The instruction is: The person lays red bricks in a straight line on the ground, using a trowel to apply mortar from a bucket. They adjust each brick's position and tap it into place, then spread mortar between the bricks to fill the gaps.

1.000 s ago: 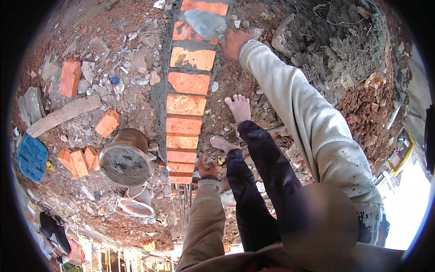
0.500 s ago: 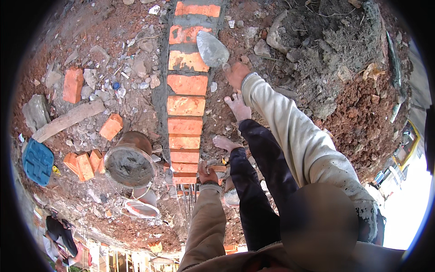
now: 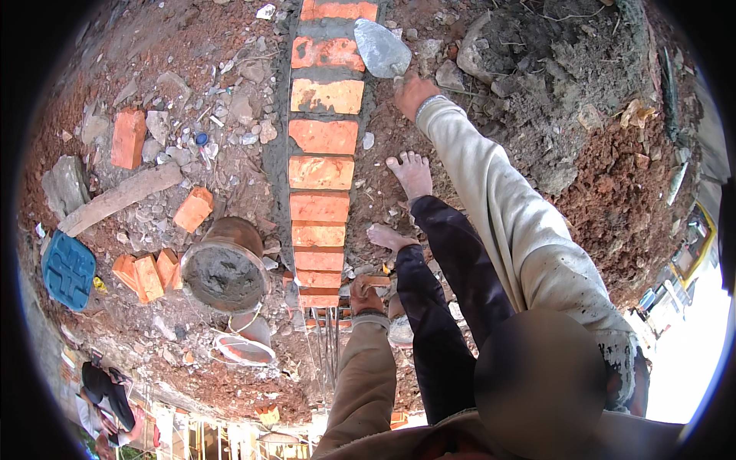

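A row of orange bricks (image 3: 320,208) set in grey mortar runs up the middle of the view. My right hand (image 3: 416,93) is closed on a trowel (image 3: 382,49), whose grey, mortar-smeared blade hangs just right of the upper bricks. The trowel's handle is hidden inside my fist. Low down, beside the near end of the row, my left hand (image 3: 366,297) is at a loose orange brick piece (image 3: 376,280). Its fingers are too small and blurred to show whether they grip the piece. My bare feet (image 3: 412,175) stand right of the row.
A bucket of mortar (image 3: 225,276) stands left of the row, with loose bricks (image 3: 148,277) and a blue plastic piece (image 3: 69,271) beyond it. Metal rods (image 3: 326,345) stick out below the row. A soil mound (image 3: 613,222) rises at right. Another person (image 3: 107,395) is at lower left.
My right hand and the trowel have moved up and right, away from the bricks. My left hand has shifted right from the row's end to the loose brick piece.
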`<state>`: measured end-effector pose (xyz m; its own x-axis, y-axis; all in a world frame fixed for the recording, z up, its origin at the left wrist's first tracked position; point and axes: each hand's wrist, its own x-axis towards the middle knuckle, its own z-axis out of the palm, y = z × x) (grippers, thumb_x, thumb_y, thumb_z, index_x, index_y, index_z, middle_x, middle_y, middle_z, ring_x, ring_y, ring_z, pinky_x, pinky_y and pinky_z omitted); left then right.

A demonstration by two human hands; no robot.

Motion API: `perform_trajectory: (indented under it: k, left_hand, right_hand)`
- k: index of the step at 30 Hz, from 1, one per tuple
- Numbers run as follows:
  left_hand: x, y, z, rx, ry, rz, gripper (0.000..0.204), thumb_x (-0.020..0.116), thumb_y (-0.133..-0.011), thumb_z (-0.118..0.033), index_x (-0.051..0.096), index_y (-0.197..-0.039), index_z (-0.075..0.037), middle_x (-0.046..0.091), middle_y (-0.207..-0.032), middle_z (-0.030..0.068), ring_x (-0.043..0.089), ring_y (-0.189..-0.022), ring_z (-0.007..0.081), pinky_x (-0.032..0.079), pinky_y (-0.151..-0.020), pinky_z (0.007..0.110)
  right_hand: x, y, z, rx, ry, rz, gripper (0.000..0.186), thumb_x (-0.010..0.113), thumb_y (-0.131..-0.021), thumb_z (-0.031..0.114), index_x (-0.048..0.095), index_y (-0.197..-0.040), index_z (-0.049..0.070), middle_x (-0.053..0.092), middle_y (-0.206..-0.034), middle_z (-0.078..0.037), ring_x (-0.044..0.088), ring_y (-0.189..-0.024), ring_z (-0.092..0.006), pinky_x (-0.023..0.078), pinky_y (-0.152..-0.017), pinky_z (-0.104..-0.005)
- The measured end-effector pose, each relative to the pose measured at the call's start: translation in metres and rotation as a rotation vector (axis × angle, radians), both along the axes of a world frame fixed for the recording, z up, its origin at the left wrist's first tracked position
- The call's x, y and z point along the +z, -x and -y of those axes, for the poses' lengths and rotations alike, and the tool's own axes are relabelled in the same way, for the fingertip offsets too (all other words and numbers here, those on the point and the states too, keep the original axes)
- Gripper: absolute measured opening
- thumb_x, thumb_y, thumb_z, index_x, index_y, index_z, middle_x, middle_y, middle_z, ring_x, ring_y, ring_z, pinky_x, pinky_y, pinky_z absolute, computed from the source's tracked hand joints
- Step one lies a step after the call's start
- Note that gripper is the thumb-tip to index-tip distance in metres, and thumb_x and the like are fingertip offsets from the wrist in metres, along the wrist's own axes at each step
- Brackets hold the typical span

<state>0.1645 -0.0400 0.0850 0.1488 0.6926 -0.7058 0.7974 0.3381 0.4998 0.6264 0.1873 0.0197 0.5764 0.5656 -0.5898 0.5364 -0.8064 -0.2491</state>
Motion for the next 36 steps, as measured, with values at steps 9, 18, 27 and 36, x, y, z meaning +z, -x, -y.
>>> perform_trajectory:
  k: [9,18,27,36]
  left_hand:
    - [-0.007,0.019,0.025,0.347,0.239,-0.081,0.039,0.052,-0.079,0.010,0.061,-0.115,-0.003,0.060,-0.117,0.0129,0.061,-0.098,0.0209,0.051,-0.076,0.031]
    - [-0.016,0.037,0.049,-0.064,-0.049,-0.088,0.041,0.053,-0.078,0.009,0.058,-0.116,-0.006,0.061,-0.109,0.0113,0.061,-0.100,0.0244,0.050,-0.083,0.034]
    - [-0.014,0.029,0.035,0.172,0.192,-0.119,0.041,0.055,-0.080,0.004,0.059,-0.119,-0.009,0.061,-0.109,0.0135,0.061,-0.093,0.0220,0.050,-0.078,0.033]
    - [-0.017,0.043,0.068,0.559,0.371,-0.094,0.037,0.054,-0.083,0.004,0.060,-0.117,-0.009,0.062,-0.107,0.0124,0.063,-0.093,0.0227,0.052,-0.077,0.032]
  right_hand:
    - [0.039,0.024,-0.019,-0.725,-0.129,-0.606,0.045,0.040,-0.096,0.034,0.058,-0.099,-0.007,0.065,-0.077,-0.018,0.064,-0.053,-0.0237,0.053,-0.050,-0.0403]
    - [0.047,0.020,-0.042,-0.370,0.001,-0.590,0.047,0.040,-0.095,0.038,0.055,-0.108,-0.005,0.064,-0.084,-0.023,0.065,-0.062,-0.0320,0.054,-0.054,-0.0450]
    - [0.017,0.041,-0.056,-0.043,-0.076,-0.156,0.045,0.041,-0.093,0.035,0.055,-0.110,-0.004,0.061,-0.102,-0.034,0.059,-0.099,-0.0483,0.046,-0.092,-0.0501]
    - [0.024,-0.002,0.004,-1.043,-0.341,-1.226,0.045,0.032,-0.098,0.044,0.055,-0.091,0.006,0.049,-0.062,-0.004,0.047,-0.045,-0.0167,0.043,-0.039,-0.0337]
